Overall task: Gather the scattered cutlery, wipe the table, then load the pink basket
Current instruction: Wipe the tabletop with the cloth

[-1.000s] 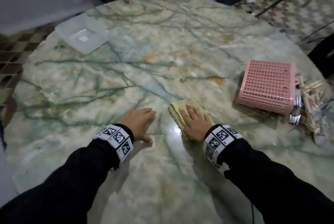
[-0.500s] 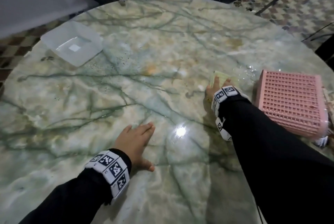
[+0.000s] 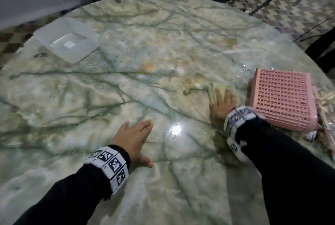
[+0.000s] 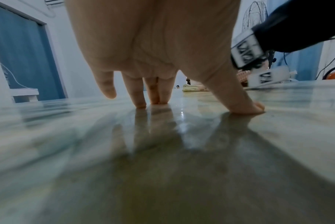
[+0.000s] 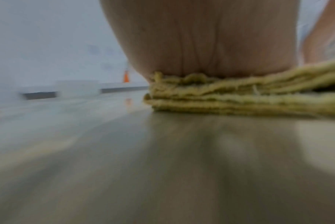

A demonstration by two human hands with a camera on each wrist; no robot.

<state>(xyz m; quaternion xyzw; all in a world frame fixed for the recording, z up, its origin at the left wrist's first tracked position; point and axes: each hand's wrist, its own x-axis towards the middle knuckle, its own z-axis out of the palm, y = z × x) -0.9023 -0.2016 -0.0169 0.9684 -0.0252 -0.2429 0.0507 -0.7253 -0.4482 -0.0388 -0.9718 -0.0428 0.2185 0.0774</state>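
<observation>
The right hand (image 3: 223,103) presses flat, fingers straight, on the folded yellow cloth (image 3: 213,88), just left of the upturned pink basket (image 3: 282,99). The left hand (image 3: 132,139) rests spread on the surface (image 3: 126,83), its grip loose.

Dim light, one glare spot on the table (image 3: 175,130); right-wrist view seemingly motion-blurred.
</observation>
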